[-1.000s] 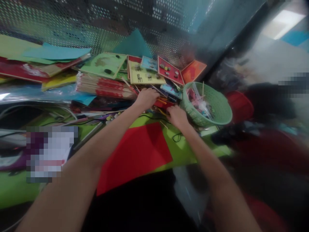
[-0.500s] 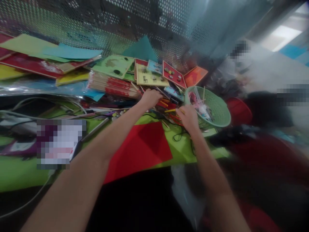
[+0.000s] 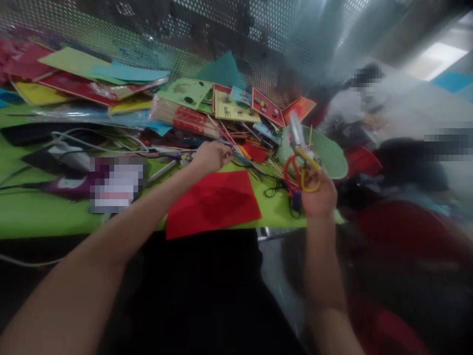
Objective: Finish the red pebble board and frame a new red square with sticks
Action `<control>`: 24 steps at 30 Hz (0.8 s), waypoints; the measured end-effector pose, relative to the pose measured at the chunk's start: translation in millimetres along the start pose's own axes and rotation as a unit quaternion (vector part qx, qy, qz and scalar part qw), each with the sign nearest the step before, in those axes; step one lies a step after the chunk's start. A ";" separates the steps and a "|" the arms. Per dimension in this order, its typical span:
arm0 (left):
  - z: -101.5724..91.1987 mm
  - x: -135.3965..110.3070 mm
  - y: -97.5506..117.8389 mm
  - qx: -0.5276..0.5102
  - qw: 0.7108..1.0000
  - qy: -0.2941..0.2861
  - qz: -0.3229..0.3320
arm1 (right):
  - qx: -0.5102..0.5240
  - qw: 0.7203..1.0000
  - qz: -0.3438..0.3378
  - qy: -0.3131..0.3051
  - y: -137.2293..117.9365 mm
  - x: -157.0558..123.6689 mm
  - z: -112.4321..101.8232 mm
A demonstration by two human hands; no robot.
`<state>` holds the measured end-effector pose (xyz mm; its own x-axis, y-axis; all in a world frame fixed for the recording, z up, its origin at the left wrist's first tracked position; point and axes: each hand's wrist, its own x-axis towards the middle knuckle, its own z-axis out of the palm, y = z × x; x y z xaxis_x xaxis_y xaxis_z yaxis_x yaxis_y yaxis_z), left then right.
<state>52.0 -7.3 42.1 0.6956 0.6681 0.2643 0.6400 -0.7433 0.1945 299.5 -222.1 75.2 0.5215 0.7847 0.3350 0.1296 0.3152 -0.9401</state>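
In my right hand (image 3: 320,193) is a pair of yellow-handled scissors (image 3: 303,154), blades pointing up, raised in front of the green basket (image 3: 332,155). A red scissor handle (image 3: 287,170) shows just left of the yellow one; I cannot tell if my hand touches it. My left hand (image 3: 212,157) is closed above the table beside the pile of sticks, and what its fingers hold, if anything, is too blurred to make out. Below it lies a sheet of red paper (image 3: 218,204), reaching over the table's front edge.
A bundle of wooden sticks (image 3: 185,118) and several decorated cards (image 3: 236,106) lie at the back. To the left are a purple-handled tool (image 3: 70,185) with a cord and a blurred-out white object (image 3: 118,185). Another person (image 3: 345,108) sits beyond the basket.
My right hand has come up from the pile and now holds the yellow-handled scissors. My left hand has drawn back left, out of the sticks. The view has shifted slightly.
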 end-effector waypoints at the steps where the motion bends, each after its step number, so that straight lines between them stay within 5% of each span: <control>1: -1.2 -17.3 -1.8 0.003 1.000 -0.011 -0.012 | 0.070 0.997 0.016 -0.013 -2.4 -12.3 0.0; 4: -2.0 -60.9 -6.3 0.048 0.996 -0.063 -0.050 | 0.196 0.975 0.097 -0.047 -2.7 -50.2 3.7; 8: -1.5 -86.7 -7.1 0.053 0.992 -0.093 -0.073 | 0.225 0.964 0.136 -0.029 8.3 -92.3 9.8; 17: 7.4 -66.9 -23.6 -0.056 0.985 -0.123 -0.111 | 0.221 0.974 0.002 0.051 -6.0 -122.8 18.6; 24: 8.9 -75.1 -33.6 -0.218 0.975 -0.018 -0.047 | 0.278 0.946 0.162 -0.034 20.8 -136.7 15.1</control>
<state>-18.9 -32.2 7.3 0.6572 0.7282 0.1945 0.5068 -0.6180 0.6011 218.1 -314.8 10.8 0.4004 0.9147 0.0551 -0.5013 0.2690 -0.8224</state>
